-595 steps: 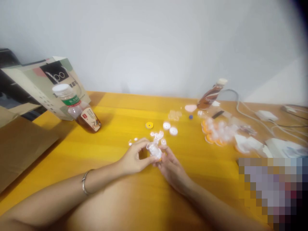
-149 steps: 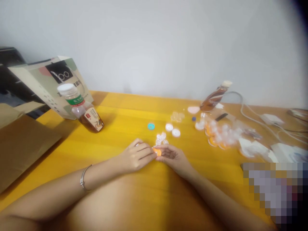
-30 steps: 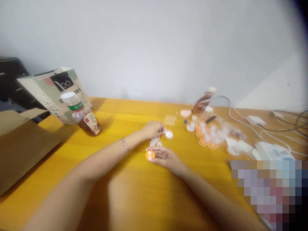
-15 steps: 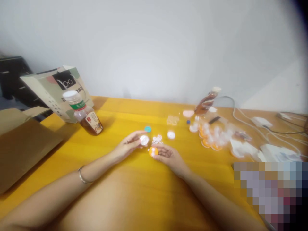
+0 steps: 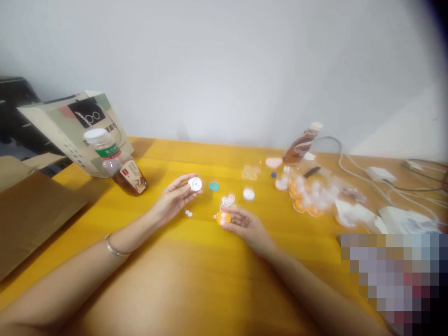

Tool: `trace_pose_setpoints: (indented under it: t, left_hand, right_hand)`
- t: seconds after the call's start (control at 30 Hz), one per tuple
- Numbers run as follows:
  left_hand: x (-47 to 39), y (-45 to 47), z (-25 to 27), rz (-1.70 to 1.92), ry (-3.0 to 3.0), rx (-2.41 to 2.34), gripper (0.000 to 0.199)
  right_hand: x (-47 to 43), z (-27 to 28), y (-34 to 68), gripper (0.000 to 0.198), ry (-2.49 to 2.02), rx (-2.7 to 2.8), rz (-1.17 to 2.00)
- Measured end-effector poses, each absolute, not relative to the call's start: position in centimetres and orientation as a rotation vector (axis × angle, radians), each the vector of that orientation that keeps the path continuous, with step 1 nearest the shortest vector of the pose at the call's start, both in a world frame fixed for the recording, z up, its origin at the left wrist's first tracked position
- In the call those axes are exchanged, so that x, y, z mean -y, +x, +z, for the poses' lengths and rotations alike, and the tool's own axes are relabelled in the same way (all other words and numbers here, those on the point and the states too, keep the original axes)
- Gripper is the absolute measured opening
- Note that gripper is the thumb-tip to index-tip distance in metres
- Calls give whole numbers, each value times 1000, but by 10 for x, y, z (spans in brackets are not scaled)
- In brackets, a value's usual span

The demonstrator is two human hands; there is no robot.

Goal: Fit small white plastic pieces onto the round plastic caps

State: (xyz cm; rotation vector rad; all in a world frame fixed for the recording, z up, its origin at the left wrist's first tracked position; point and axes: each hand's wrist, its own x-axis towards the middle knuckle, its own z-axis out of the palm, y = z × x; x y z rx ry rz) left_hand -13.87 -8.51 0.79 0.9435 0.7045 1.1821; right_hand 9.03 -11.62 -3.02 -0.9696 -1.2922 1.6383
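My left hand [image 5: 175,198] pinches a round white disc-shaped part [image 5: 195,184] between thumb and fingers, raised a little over the table. An orange disc with white bits on it [image 5: 223,217] is held at the fingertips of my right hand [image 5: 245,226]. Small white ring-like pieces [image 5: 228,201] lie just beyond that hand. A teal disc [image 5: 214,186] rests to the right of the left hand's part. Two tiny white pieces [image 5: 188,213] lie below my left hand. Farther right sits another white round part [image 5: 248,194].
Several orange-and-white parts [image 5: 308,198] are heaped at the right, near a tilted brown bottle [image 5: 301,147], a blue cap [image 5: 273,175] and cables [image 5: 353,172]. At left stand a tea bottle [image 5: 122,168], a paper bag [image 5: 66,133] and a cardboard box [image 5: 38,210].
My left hand has moved left and up with the white part, away from the right hand, uncovering two tiny white pieces. My right hand keeps the orange disc in nearly the same place.
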Motion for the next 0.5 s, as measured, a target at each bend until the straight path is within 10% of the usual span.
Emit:
trace_pose_setpoints:
  t: [0.5]
  left_hand:
    - [94,-129,-5,872,1187,-708,27]
  right_hand:
    - [118,-30,89,36,-986,1321,1551]
